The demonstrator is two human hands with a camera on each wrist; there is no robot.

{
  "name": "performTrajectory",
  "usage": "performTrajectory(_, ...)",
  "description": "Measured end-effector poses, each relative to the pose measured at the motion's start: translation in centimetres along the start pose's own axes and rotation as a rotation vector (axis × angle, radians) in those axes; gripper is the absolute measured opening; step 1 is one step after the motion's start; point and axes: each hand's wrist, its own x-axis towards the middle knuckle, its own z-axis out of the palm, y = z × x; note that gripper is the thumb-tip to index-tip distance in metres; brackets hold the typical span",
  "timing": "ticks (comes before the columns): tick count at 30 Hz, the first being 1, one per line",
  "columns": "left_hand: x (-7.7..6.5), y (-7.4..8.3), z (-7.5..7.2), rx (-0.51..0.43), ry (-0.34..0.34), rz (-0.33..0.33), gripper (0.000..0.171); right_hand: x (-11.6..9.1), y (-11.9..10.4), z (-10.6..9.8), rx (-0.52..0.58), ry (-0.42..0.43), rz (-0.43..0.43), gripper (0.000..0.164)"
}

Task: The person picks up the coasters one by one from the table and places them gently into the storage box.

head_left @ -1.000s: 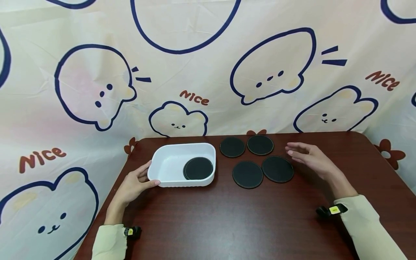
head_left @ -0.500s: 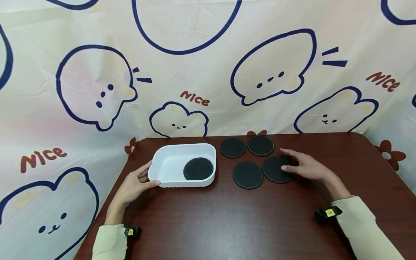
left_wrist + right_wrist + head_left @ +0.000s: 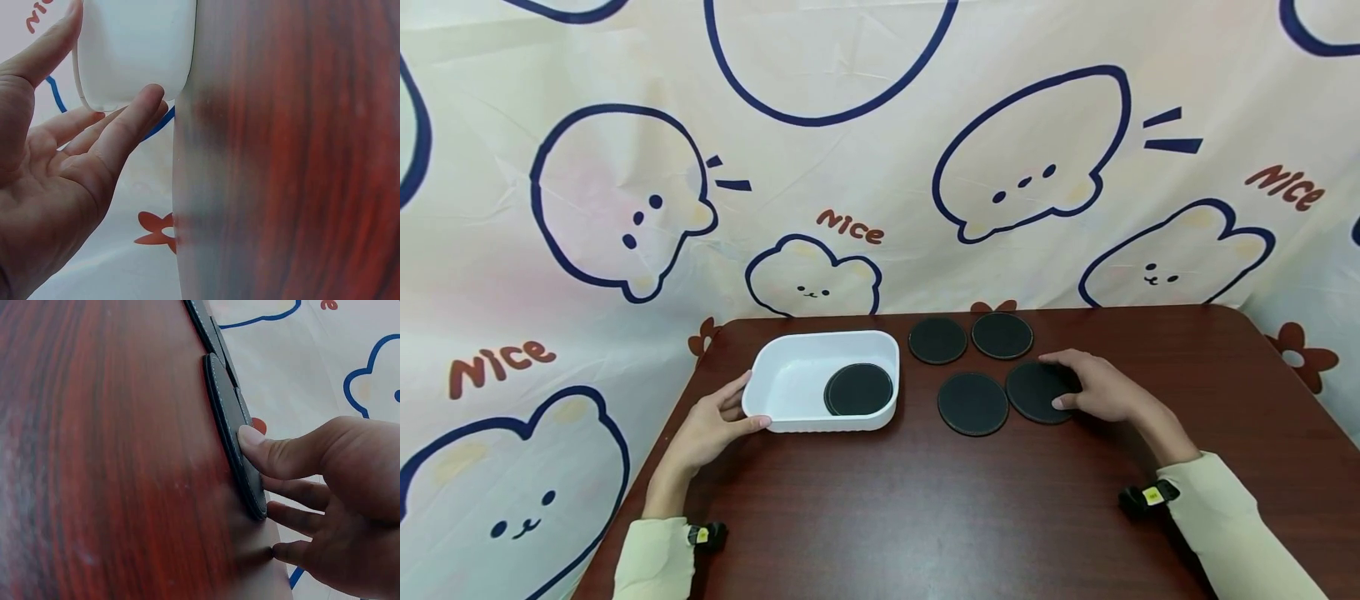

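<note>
A white plastic bin (image 3: 786, 379) with rounded corners stands on the table, one round black coaster (image 3: 859, 389) lying in its right part. At the bin's left end, my left hand (image 3: 703, 431) grips the near corner, thumb along one side and fingers against the end. My right hand (image 3: 1101, 387) holds the right edge of a black coaster (image 3: 1030, 392). In the right wrist view, the thumb lies on top of that stitched coaster (image 3: 226, 419), with fingers at its rim; it looks flat on the table. Left of it is another coaster (image 3: 972, 404).
Two more black coasters, a left one (image 3: 937, 340) and a right one (image 3: 1002, 335), lie near the back edge of the dark wooden table (image 3: 880, 508). A cartoon-printed cloth (image 3: 910, 183) hangs directly behind the table and along its left side.
My right hand has moved left and down from beside the coasters onto the rightmost one, its thumb and fingers closing at the edge. The left hand and bin have stayed put.
</note>
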Motion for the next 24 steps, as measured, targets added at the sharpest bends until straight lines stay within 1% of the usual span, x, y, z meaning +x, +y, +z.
performTrajectory(5, -0.05, -0.04, -0.01, 0.0, 0.001, 0.0, 0.099, 0.02, -0.01, -0.14, -0.008, 0.004, -0.014, 0.071)
performTrajectory(12, 0.08, -0.02, -0.08, -0.004, -0.007, 0.007, 0.1, 0.08, 0.09, -0.39, 0.03, 0.035, 0.002, 0.08)
performTrajectory(16, 0.12, 0.03, -0.11, -0.007, -0.008, 0.007, 0.099, 0.15, 0.07, -0.21, 0.007, -0.003, 0.006, 0.084)
performTrajectory(20, 0.07, -0.02, -0.08, -0.007, -0.009, 0.006, 0.099, 0.23, -0.03, 0.12, -0.026, -0.04, -0.004, 0.083)
performTrajectory(24, 0.07, -0.1, -0.08, -0.003, -0.009, 0.007, 0.1, 0.3, -0.07, 0.27, -0.037, -0.02, -0.024, 0.078)
